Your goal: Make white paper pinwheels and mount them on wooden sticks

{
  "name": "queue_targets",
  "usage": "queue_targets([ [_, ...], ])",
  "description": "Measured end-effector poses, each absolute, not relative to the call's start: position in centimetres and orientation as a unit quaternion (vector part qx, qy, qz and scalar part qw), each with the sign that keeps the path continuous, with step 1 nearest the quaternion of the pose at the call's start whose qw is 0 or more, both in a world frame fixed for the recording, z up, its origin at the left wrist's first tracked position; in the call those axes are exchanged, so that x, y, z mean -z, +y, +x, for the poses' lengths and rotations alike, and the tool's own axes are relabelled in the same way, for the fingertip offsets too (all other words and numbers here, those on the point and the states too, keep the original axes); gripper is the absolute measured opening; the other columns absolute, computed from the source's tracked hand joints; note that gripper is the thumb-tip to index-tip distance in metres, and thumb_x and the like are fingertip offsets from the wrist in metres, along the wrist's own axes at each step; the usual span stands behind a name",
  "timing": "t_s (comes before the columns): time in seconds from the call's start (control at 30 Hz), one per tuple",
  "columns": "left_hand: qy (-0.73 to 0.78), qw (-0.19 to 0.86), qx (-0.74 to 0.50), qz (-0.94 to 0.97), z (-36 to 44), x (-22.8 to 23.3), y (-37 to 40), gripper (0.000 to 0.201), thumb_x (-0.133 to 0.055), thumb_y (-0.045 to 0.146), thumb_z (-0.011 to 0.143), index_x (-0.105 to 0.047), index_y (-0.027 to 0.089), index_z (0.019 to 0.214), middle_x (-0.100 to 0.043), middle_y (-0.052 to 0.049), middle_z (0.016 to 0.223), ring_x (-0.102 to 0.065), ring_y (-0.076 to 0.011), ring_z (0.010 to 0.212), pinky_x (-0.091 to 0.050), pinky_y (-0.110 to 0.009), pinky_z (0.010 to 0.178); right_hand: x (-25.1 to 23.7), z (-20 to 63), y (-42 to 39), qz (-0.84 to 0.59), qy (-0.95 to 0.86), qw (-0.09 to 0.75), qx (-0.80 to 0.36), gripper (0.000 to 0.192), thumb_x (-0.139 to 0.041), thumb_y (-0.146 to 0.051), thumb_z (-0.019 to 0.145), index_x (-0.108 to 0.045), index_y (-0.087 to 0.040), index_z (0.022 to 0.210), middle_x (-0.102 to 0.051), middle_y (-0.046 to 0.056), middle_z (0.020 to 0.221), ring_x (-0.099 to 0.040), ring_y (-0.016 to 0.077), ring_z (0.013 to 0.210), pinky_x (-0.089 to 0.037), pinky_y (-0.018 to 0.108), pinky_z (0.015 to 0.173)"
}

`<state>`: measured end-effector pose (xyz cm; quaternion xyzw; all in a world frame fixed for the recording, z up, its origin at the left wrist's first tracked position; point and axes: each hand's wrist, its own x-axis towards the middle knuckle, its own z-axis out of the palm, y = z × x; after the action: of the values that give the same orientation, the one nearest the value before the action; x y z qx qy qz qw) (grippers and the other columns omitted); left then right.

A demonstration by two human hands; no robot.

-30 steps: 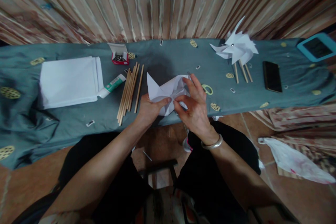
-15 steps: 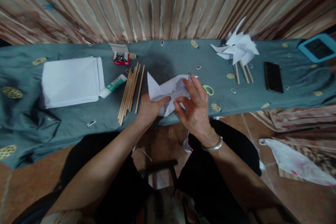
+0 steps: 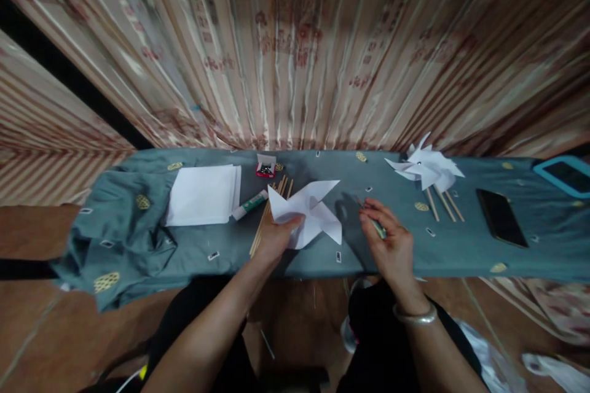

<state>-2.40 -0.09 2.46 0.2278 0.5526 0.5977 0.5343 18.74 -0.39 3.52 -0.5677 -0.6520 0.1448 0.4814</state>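
Note:
My left hand (image 3: 278,234) pinches a white paper pinwheel (image 3: 310,214), thumb pressed near its middle and the fingers hidden underneath. Four-bladed in outline, the paper is held over the table's front part. To its right, apart from it, my right hand (image 3: 388,236) is closed round small scissors (image 3: 380,230) with a pale green handle; their metal tip points up and left. Partly behind my left hand and the paper lie several wooden sticks (image 3: 259,234).
Left of the sticks are a glue stick (image 3: 250,204) and a stack of white paper (image 3: 201,195). An open red box (image 3: 266,167) of small metal pieces stands behind. At right lie paper pinwheels on sticks (image 3: 426,167), a black phone (image 3: 501,218) and a blue-framed device (image 3: 566,175).
My right hand has left the paper, moved right and taken hold of the scissors from the table. The pinwheel's blades now show, still in my left hand. The camera view has tilted up.

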Motion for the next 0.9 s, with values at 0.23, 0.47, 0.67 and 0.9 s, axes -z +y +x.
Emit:
queue_targets([
  [0.23, 0.531, 0.476, -0.679, 0.174, -7.3, -4.3, 0.9, 0.037, -0.090, 0.025, 0.044, -0.071, 0.014, 0.075, -0.075, -0.004, 0.073, -0.069, -0.0184, 0.069, -0.054, -0.029, 0.071, -1.9, 14.9, 0.5, -0.557, -0.654, 0.465, -0.217, 0.020, -0.059, -0.037, 0.088, -0.073, -0.024, 0.091, -0.076, 0.008, 0.103, -0.070, 0.0260, 0.100, -0.052, 0.048, 0.097],
  [0.47, 0.491, 0.350, -0.783, 0.155, -12.4, -6.5, 1.2, 0.039, -0.085, 0.014, 0.048, -0.069, 0.016, 0.084, -0.076, -0.004, 0.088, -0.072, -0.0211, 0.091, -0.055, -0.032, 0.088, -0.1, 10.6, 2.0, -0.538, -0.651, 0.461, -0.275, 0.020, -0.059, -0.034, 0.085, -0.074, -0.022, 0.089, -0.077, 0.007, 0.100, -0.072, 0.0233, 0.096, -0.054, 0.040, 0.092],
  [0.67, 0.464, 0.323, -0.815, 0.131, -14.7, -7.1, 0.8, 0.034, -0.080, 0.007, 0.048, -0.069, 0.017, 0.079, -0.077, -0.004, 0.089, -0.072, -0.0202, 0.094, -0.057, -0.029, 0.088, -0.5, 6.4, 5.9, -0.511, -0.717, 0.429, -0.203, 0.017, -0.056, -0.024, 0.086, -0.073, -0.022, 0.088, -0.074, 0.009, 0.112, -0.068, 0.0232, 0.105, -0.050, 0.041, 0.099],
  [0.9, 0.470, 0.320, -0.814, 0.122, -15.1, -7.1, 0.7, 0.032, -0.080, 0.008, 0.049, -0.070, 0.018, 0.077, -0.077, -0.003, 0.091, -0.071, -0.0190, 0.093, -0.057, -0.027, 0.086, -2.7, 1.7, 11.7, -0.478, -0.824, 0.299, -0.055, 0.024, -0.050, -0.014, 0.089, -0.073, -0.015, 0.094, -0.053, 0.016, 0.143, -0.045, 0.0289, 0.136, -0.037, 0.048, 0.111],
])
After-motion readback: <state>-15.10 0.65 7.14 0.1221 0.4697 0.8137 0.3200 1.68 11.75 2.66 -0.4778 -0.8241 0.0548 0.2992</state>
